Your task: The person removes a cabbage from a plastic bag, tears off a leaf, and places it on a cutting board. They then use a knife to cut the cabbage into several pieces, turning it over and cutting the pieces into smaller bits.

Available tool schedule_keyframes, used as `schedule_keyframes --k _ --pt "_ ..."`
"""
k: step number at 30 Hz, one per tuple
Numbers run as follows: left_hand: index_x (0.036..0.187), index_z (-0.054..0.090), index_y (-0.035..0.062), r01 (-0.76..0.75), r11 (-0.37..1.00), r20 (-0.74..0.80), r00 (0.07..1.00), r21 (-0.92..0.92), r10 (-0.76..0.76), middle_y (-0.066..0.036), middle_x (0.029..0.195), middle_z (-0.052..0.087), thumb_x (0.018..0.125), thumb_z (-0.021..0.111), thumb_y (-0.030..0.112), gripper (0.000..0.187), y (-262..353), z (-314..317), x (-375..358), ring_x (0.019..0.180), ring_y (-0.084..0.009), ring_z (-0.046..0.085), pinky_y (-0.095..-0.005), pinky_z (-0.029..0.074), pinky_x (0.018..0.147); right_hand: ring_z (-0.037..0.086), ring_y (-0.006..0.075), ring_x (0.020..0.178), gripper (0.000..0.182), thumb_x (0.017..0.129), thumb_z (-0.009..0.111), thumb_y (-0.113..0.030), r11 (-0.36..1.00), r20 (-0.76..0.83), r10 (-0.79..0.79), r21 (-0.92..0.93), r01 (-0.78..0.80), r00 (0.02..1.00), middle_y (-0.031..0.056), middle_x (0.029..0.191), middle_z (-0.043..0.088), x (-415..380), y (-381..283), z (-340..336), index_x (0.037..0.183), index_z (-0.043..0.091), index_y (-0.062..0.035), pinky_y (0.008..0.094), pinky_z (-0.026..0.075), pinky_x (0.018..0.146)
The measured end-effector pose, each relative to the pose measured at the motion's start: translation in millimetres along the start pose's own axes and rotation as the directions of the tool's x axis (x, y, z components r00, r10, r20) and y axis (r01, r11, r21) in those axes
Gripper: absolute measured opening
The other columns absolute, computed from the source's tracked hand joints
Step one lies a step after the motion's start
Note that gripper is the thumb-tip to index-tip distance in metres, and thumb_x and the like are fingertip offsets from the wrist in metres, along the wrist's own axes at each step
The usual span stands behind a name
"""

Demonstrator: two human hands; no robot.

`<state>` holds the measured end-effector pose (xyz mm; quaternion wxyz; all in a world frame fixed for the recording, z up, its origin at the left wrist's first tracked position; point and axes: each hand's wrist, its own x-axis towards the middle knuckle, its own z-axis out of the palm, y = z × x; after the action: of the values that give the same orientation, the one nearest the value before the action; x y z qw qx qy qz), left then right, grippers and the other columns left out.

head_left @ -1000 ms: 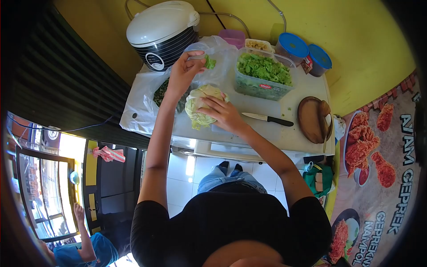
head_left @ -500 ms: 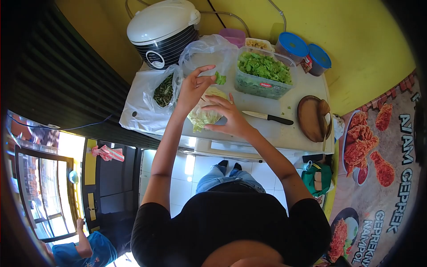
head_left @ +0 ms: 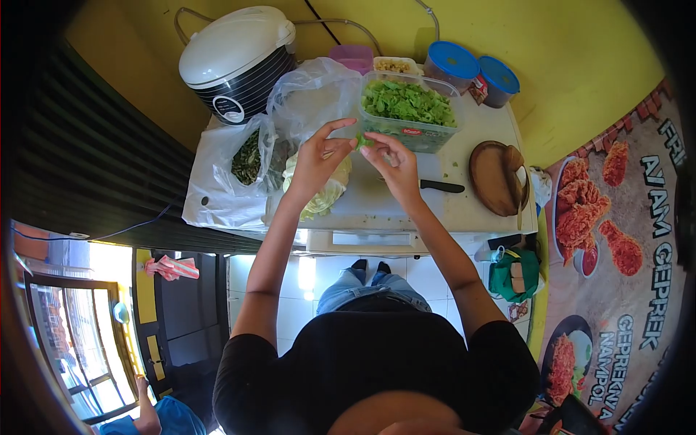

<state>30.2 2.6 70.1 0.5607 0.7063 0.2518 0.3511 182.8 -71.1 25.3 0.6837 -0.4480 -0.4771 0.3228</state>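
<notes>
My left hand (head_left: 319,161) and my right hand (head_left: 395,168) meet above the tabletop, both pinching a small piece of green lettuce leaf (head_left: 362,142) between thumb and fingers. Below and behind my left hand lies a pale cabbage (head_left: 335,190), partly covered by that hand. Just beyond the fingers stands a clear plastic container (head_left: 428,136) filled with chopped green leaves (head_left: 409,103). A knife (head_left: 444,186) rests on the table by my right wrist, its black handle showing and most of its blade hidden.
At the back left is a rice cooker (head_left: 239,65), with a plastic bag of dark greens (head_left: 248,161) before it. Two blue-lidded tubs (head_left: 454,59) stand by the wall. A wooden mortar (head_left: 487,177) sits at right. At lower left, a person in blue (head_left: 174,418) is partly visible.
My right hand has moved from beside the cabbage up to the leaf piece in my left hand, and now grips it too. The view has shifted slightly.
</notes>
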Motion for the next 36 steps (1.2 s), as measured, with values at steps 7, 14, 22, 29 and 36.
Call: schedule_keyframes --k 7,14,22,29,36 --pt "0.131 0.047 0.0014 -0.009 0.999 -0.004 1.0 0.042 0.009 -0.01 0.095 0.07 0.091 0.059 0.005 0.042 -2.3 13.0 1.0 0.09 -0.0082 0.062 -0.0213 0.045 0.084 0.057 0.0065 0.076 0.019 0.086 0.068 -0.01 0.995 -0.022 0.081 0.065 -0.079 0.996 0.0037 0.091 0.067 3.6 -11.7 -16.2 0.101 0.069 0.0013 0.0214 0.047 0.068" --pt "0.13 0.045 -0.003 0.024 0.992 -0.014 1.0 -0.128 -0.026 -0.009 0.093 0.069 0.088 0.062 0.001 0.045 -4.7 20.6 3.9 0.09 -0.0113 0.064 -0.0224 0.047 0.083 0.059 0.0064 0.076 0.022 0.087 0.068 -0.013 0.988 0.066 0.153 0.005 -0.154 0.986 0.0041 0.09 0.069 4.7 -12.4 -39.5 0.104 0.069 0.0006 0.0213 0.048 0.066" --pt "0.129 0.048 -0.0004 -0.023 0.998 -0.083 0.996 0.063 0.029 -0.01 0.096 0.068 0.086 0.064 0.002 0.045 -5.2 36.8 -4.4 0.091 -0.0123 0.064 -0.0233 0.049 0.082 0.059 0.0063 0.077 0.022 0.088 0.067 -0.014 0.967 0.171 0.254 -0.071 -0.246 0.952 0.0034 0.09 0.069 -3.0 -9.5 -56.4 0.105 0.069 0.0003 0.0201 0.048 0.068" --pt "0.127 0.05 0.0006 0.109 0.994 -0.026 0.994 -0.012 -0.11 -0.008 0.093 0.068 0.086 0.066 0.003 0.044 -5.6 36.8 -4.9 0.085 -0.0086 0.063 -0.021 0.048 0.078 0.061 0.0106 0.084 0.025 0.092 0.058 -0.008 0.971 0.253 0.22 -0.151 -0.186 0.942 0.0045 0.092 0.066 9.2 -27.0 -69.1 0.114 0.063 0.001 0.0236 0.048 0.077" --pt "0.125 0.052 0.0008 0.085 0.996 -0.05 0.995 -0.014 -0.086 -0.008 0.093 0.068 0.087 0.064 0.002 0.04 -9.1 39.7 -6.4 0.084 -0.0082 0.063 -0.02 0.048 0.077 0.058 0.0167 0.101 0.039 0.093 0.03 0.002 0.997 0.295 0.028 -0.074 -0.006 0.955 0.012 0.11 0.06 61.9 -44.9 -90.9 0.122 0.055 0.0003 0.0298 0.05 0.087"
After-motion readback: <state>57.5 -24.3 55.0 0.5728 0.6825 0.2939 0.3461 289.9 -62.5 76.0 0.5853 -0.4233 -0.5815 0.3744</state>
